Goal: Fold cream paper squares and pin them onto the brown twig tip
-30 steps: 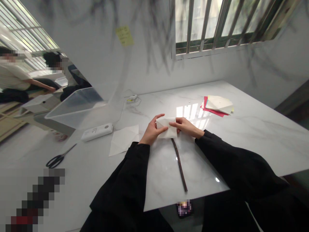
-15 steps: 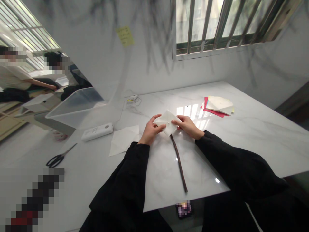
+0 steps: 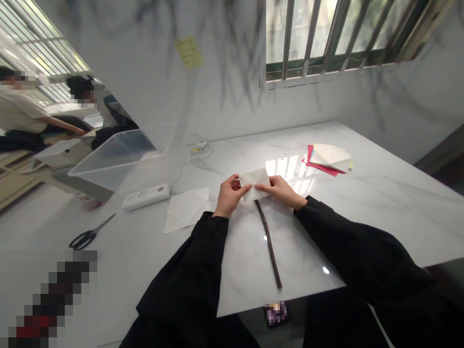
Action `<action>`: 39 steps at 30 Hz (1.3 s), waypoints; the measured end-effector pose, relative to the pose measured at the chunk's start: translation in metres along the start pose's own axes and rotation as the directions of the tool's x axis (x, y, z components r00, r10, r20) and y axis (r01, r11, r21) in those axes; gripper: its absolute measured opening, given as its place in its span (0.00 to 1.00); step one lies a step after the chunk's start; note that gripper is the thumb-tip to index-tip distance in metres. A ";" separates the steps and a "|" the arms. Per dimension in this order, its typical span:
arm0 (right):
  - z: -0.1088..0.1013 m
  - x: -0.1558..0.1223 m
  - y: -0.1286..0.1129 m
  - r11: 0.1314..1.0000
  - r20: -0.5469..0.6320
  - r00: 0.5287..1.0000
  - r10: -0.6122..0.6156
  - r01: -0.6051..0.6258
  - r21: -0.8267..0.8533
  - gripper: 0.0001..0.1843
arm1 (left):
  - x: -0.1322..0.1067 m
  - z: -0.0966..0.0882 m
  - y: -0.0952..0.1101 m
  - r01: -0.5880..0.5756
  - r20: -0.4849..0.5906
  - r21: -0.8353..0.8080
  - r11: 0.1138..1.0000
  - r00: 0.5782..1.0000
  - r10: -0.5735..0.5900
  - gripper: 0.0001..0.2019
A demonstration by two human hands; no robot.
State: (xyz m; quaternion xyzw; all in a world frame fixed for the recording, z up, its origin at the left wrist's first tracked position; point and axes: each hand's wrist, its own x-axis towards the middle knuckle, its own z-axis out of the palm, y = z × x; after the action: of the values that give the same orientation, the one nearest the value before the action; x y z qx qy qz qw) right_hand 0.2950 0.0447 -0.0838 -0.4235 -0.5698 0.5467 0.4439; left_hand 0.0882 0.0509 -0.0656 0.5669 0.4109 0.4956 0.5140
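Both my left hand (image 3: 229, 194) and right hand (image 3: 283, 190) pinch the creased white paper (image 3: 255, 177). Uneven pulling could tear it.

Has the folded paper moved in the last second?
Yes: the folded paper has turned and shifted slightly farther from the person, baring more of the unmoved dark stick.

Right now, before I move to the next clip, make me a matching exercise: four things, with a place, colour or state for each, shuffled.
1. Folded paper
2. Stick
3. Scissors
4. Sticky note

A. Black handles
B. Yellow, on the wall
C. Held in the left hand and right hand
D. Dark brown, lying flat

Pairs: 1-C, 2-D, 3-A, 4-B
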 end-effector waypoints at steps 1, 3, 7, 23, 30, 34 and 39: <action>0.000 0.000 0.001 1.000 0.000 1.000 -0.004 0.004 -0.015 0.28 | 0.000 0.000 0.001 -0.003 0.004 0.005 1.000 1.000 0.003 0.26; 0.000 0.001 0.003 0.999 -0.007 1.000 -0.013 0.013 -0.039 0.28 | -0.001 0.001 0.002 -0.006 0.012 0.008 1.000 1.000 0.006 0.26; 0.000 0.002 0.004 0.999 -0.015 1.000 -0.018 0.017 -0.041 0.27 | -0.001 0.001 0.002 0.001 0.023 -0.005 1.000 1.000 -0.001 0.27; 0.001 0.000 -0.001 0.999 0.037 0.998 -0.044 0.045 -0.023 0.26 | 0.001 0.001 0.011 0.068 -0.176 -0.121 0.990 0.980 -0.089 0.26; 0.001 0.001 0.001 0.998 0.050 0.998 -0.046 0.047 -0.031 0.26 | -0.001 0.003 0.016 0.089 -0.184 -0.136 0.987 0.976 -0.113 0.23; 0.001 0.001 -0.001 0.999 0.047 0.998 -0.047 0.047 -0.004 0.28 | -0.002 0.002 0.018 0.124 -0.136 -0.167 0.978 0.980 -0.148 0.23; 0.001 0.000 -0.002 0.999 0.016 0.999 -0.030 0.030 0.040 0.32 | -0.005 0.005 0.011 0.171 0.026 -0.088 0.981 0.985 -0.169 0.27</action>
State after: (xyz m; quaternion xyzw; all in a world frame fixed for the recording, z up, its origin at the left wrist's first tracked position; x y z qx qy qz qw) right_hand 0.2939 0.0443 -0.0816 -0.4017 -0.5687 0.5546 0.4557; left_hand 0.0915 0.0439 -0.0548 0.5107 0.4302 0.4626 0.5832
